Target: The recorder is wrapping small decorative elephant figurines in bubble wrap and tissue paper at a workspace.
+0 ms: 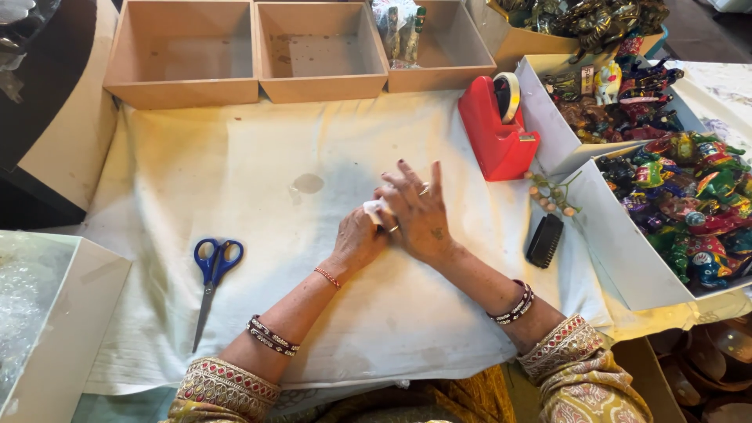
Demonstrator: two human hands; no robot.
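My left hand (359, 239) and my right hand (419, 211) meet in the middle of a white cloth (258, 172) spread over the table. Between them is a small white wrapped object (376, 207), mostly hidden. The left hand curls around it from below. The right hand lies over it with fingers spread and rings showing. What is inside the white wrapping cannot be made out.
Blue-handled scissors (213, 274) lie to the left. A red tape dispenser (497, 129) and a black brush (544, 240) sit to the right. White boxes (627, 258) of colourful figurines line the right side. Wooden trays (184, 51) stand at the back; a white box (59, 313) at the near left.
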